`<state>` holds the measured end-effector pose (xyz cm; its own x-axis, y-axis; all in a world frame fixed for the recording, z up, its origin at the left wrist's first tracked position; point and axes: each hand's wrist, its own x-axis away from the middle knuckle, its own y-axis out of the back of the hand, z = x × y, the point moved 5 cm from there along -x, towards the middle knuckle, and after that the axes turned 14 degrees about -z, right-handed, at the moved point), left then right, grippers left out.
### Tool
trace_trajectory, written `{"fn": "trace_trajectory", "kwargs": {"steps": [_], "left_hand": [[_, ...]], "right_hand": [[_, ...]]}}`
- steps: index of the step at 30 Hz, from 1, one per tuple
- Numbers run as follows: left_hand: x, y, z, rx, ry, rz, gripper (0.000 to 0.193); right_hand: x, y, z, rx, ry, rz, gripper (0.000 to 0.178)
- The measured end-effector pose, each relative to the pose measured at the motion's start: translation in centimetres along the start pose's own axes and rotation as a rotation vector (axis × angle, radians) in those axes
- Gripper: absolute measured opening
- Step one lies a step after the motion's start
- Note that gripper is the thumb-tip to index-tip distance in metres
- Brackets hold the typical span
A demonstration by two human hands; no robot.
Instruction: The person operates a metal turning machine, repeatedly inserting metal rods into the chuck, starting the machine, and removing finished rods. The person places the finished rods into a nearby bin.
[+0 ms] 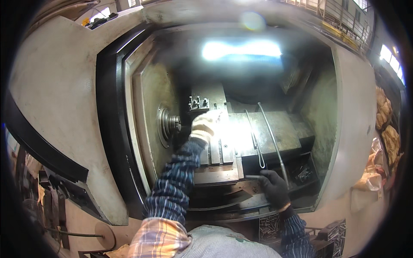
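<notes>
My left hand [204, 125], in a whitish glove, reaches over the slotted cross slide [215, 150] of a lathe. Glare washes out its fingers, so I cannot tell whether they grip anything. Just beyond it stands a tool block with several bolts [198, 102]. To its left, the chuck [174, 123] juts from the headstock wall. Lower right, my right hand [275, 189], in a dark glove, is closed on a thin metal rod [253, 176] that points left. Beside this hand lie a looped wire hook [260, 160] and a long metal bar [272, 135].
A pale machine housing surrounds the work space, with a dark door edge [109, 107] on the left. A bright lamp [241, 50] glows at the back. Below the machine's front, a bin [269, 228] holds many small metal parts. Sacks [383, 129] stand at far right.
</notes>
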<state>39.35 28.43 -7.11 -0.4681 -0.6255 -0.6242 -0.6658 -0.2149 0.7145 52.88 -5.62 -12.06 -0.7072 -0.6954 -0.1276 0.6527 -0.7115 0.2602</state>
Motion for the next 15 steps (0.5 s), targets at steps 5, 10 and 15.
{"fn": "trace_trajectory", "kwargs": {"steps": [5,10,15], "left_hand": [[6.5,13.2,-9.5,0.309,0.119,-0.412,0.029],[14.5,25.9,-9.3,0.979,0.333,-0.742,0.040],[20.6,35.6,-6.8,1.418,0.497,-0.794,0.034]], "right_hand": [[-6.8,-8.8,1.2,-0.099,0.178,0.066,0.033],[-12.6,-23.0,1.5,-0.421,0.017,0.211,0.033],[-16.5,-32.2,1.7,-0.370,0.013,0.106,0.030]]}}
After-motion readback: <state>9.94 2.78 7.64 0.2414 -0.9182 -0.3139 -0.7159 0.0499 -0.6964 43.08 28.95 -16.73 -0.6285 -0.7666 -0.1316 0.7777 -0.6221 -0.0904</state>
